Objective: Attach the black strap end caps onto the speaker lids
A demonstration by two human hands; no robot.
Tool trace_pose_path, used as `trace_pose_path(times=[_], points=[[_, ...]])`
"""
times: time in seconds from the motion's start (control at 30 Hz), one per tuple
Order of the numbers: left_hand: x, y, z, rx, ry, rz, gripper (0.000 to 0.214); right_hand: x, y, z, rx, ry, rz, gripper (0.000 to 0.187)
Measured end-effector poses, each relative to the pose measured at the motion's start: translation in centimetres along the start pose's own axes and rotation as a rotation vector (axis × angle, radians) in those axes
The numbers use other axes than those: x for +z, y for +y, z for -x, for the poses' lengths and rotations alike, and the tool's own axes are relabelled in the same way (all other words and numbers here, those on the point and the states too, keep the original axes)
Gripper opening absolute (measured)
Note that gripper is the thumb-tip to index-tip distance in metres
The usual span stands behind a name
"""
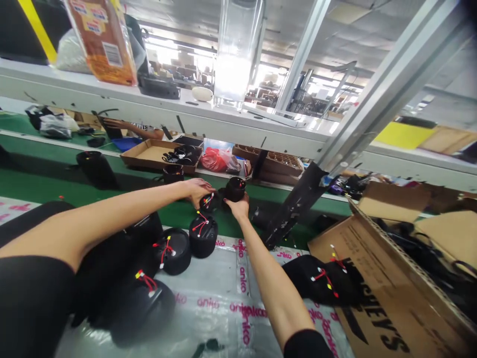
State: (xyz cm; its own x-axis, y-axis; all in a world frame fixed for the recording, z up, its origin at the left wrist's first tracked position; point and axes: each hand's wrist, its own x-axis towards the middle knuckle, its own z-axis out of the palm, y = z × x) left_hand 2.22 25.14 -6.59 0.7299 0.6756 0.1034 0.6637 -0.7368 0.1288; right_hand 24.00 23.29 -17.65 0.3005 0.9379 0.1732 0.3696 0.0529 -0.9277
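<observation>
- Black cylindrical housing [235, 190] is sitting upright in the right hand [237, 206], with the fingers curling closely around its lower side, above the green conveyor belt [179, 215]
- Left hand [197, 191] is reaching across with its fingers spread, hanging over a wired black cylinder [207, 201] just beside the housing; whether it is touching or gripping, I cannot tell
- Three more black cylinders [172, 251] with red wires are standing close together on a plastic sheet [208, 303] printed in pink lettering
- Black bundle [320, 283] tied with red and yellow wires is lying against a cardboard carton [387, 298]
- Cardboard tray [156, 156] carrying black parts is sitting beyond the belt, near a red plastic bag [218, 160]
- Co-worker's forearm [134, 128] is stretching out farther off, beneath a white shelf [112, 89]
</observation>
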Motion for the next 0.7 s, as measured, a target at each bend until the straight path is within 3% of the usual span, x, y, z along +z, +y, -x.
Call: trace_pose_path(times=[0.1,0.17,0.27,0.37,0.47,0.53,0.63,0.7], points=[[-3.8,-1.5,2.5,-0.096,0.060,0.014,0.078,0.7,0.8,-1.2,0.020,-0.093,-0.049,0.039],[-6.3,-0.9,5.2,-0.122,0.122,0.045,0.083,0.7,1.1,-1.4,0.029,-0.160,-0.089,0.040],[-9.1,3.2,9.6,-0.093,0.342,0.198,0.095,0.2,0.6,-1.0,0.038,-0.238,-0.147,0.041],[-10.5,9.6,13.6,-0.056,0.574,0.343,0.096,-0.7,-1.1,0.3,0.045,-0.287,-0.202,0.041],[-10.7,16.4,17.2,-0.034,0.687,0.369,0.102,-2.5,-3.5,3.1,0.032,-0.305,-0.270,0.041],[-10.3,20.4,19.7,-0.036,0.670,0.439,0.102,-4.9,-5.3,6.2,-0.001,-0.315,-0.333,0.042],[-7.9,25.2,23.0,-0.084,0.586,0.706,0.099,-10.6,-7.0,13.5,-0.088,-0.392,-0.439,0.045],[-4.9,27.5,24.3,-0.123,0.545,0.869,0.099,-15.1,-7.2,19.8,-0.167,-0.491,-0.495,0.048]])
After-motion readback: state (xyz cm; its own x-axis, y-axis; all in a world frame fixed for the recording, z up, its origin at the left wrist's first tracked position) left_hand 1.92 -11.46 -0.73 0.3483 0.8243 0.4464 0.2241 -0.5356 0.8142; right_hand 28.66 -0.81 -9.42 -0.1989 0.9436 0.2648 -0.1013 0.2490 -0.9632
